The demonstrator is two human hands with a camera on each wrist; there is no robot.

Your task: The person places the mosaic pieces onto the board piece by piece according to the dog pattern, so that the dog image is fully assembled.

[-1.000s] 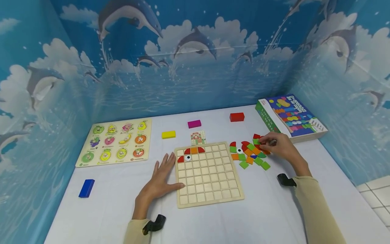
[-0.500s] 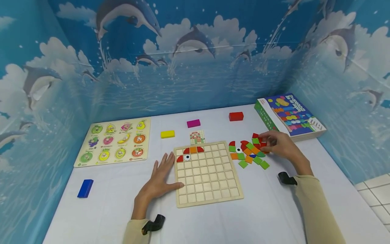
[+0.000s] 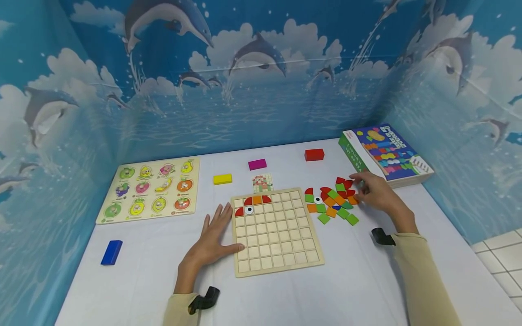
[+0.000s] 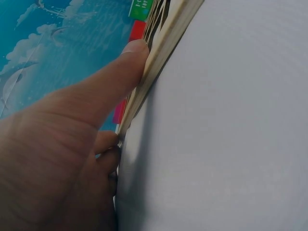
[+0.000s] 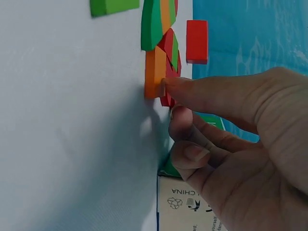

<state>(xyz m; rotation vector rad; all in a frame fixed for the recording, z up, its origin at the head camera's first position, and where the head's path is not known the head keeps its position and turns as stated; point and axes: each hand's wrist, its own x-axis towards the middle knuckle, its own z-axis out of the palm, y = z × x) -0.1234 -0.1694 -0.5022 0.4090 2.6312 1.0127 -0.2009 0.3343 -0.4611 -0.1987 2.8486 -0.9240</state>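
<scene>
In the head view my left hand [image 3: 213, 236] lies flat at the left side of a wooden grid board [image 3: 278, 233], fingers spread, thumb over its edge. The left wrist view shows that thumb [image 4: 120, 67] against the board's rim. Red quarter-round pieces [image 3: 266, 199], an orange square [image 3: 257, 200] and a white eye piece [image 3: 248, 210] sit in the board's upper left cells. My right hand [image 3: 377, 192] is at the right end of a pile of coloured pieces [image 3: 331, 199], thumb and fingers apart. In the right wrist view its thumb tip overlaps an orange square piece [image 5: 154, 72].
A small pattern card [image 3: 262, 183] lies behind the board. Yellow [image 3: 222, 179], magenta [image 3: 257, 164], red [image 3: 314, 155] and blue blocks [image 3: 112, 252] stand around it. A fruit puzzle board [image 3: 148, 190] is at left, a game box [image 3: 385, 156] at back right.
My right hand has drawn slightly right, its fingers spreading away from the red and green pieces, so more of the pile shows. The left hand keeps its place on the board.
</scene>
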